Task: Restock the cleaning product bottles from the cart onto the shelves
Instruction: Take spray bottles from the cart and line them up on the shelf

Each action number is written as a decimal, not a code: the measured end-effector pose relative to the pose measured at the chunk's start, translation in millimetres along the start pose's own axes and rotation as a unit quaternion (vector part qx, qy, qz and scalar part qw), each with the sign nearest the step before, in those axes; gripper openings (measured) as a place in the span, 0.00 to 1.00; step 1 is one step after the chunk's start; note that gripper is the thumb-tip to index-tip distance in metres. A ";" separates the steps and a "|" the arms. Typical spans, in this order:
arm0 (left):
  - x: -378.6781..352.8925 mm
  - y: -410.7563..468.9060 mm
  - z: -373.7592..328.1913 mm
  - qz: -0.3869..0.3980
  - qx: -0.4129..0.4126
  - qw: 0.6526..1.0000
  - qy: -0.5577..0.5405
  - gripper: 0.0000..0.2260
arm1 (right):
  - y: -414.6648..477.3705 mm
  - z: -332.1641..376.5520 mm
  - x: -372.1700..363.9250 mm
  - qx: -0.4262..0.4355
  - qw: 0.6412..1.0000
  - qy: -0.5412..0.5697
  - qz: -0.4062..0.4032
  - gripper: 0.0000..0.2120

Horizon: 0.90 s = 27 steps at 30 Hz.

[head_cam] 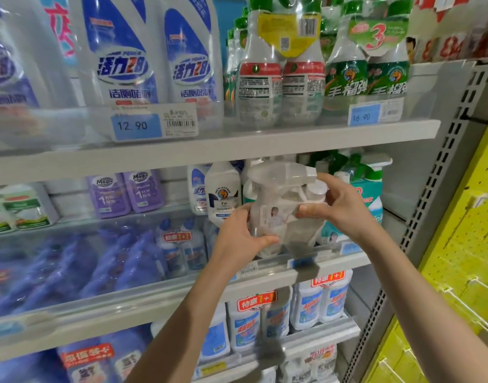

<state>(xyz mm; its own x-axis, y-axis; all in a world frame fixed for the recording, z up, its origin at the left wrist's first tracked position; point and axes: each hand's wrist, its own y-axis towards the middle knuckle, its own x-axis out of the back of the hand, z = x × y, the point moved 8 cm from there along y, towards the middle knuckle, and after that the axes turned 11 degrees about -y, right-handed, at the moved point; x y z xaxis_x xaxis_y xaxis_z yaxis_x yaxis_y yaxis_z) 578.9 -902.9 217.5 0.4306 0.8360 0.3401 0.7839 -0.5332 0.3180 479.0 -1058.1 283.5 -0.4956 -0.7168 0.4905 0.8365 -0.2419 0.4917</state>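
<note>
Our left hand [243,240] and right hand [341,205] both grip the shrink-wrapped white spray-bottle pack [278,214] at the middle shelf [350,262] near edge, right side. Above: 12.90 tag [132,125], 16.90 tag [361,116], 活力28 bottles [121,64] at left.

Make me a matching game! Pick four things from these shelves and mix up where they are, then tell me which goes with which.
Things:
1. spray bottle pack
2. purple pouches
3. green-label bottles
4. blue-and-white bottles

Places:
A. on the top shelf, behind the 12.90 price tag
B. held between the left hand and the right hand
C. on the top shelf, behind the 16.90 price tag
D. under the top shelf, left of the hands

Pairs: 1-B, 2-D, 3-C, 4-A
</note>
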 end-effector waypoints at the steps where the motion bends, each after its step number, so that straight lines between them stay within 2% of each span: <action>1: -1.6 1.1 4.6 0.002 0.009 1.000 0.002 0.25 | 1.1 -6.6 -1.4 -0.007 1.000 0.002 0.004 0.22; 4: -6.0 6.2 12.2 0.005 0.030 0.999 0.008 0.25 | 5.6 -26.5 -3.2 -0.038 0.999 0.014 -0.002 0.22; 8: -7.0 14.3 9.2 0.012 0.056 0.998 0.017 0.22 | 14.8 -36.8 -3.9 -0.066 0.997 0.001 -0.034 0.28; 11: -7.7 20.3 12.6 0.005 0.070 0.997 0.016 0.22 | 17.6 -34.9 -8.7 -0.073 0.994 -0.030 -0.082 0.18; 13: -9.8 22.4 17.4 -0.002 0.081 0.997 0.009 0.23 | 15.3 -34.0 -14.9 -0.075 0.991 -0.045 -0.099 0.15; 16: -13.3 24.6 22.0 -0.003 0.086 0.996 0.002 0.24 | 9.4 -37.4 -18.4 -0.082 0.988 -0.066 -0.109 0.19; 21: -17.0 24.6 25.8 -0.010 0.069 0.998 0.008 0.28 | -3.6 -58.3 -32.5 -0.121 0.979 -0.153 -0.057 0.37; 24: -20.5 22.8 26.9 -0.019 0.075 0.995 -0.063 0.24 | -5.4 -62.2 -29.9 -0.126 0.977 -0.156 -0.071 0.38; 27: -22.2 23.8 27.6 -0.028 0.076 0.994 -0.073 0.24 | -4.6 -63.6 -27.0 -0.139 0.970 -0.187 -0.075 0.39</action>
<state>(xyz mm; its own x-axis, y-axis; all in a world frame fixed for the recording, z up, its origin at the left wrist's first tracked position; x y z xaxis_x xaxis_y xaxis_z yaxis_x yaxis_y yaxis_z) 600.3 -930.6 193.1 0.4364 0.8794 0.1905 0.8618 -0.4693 0.1925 503.4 -1079.2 222.2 -0.6227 -0.3858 0.6807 0.7540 -0.5284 0.3903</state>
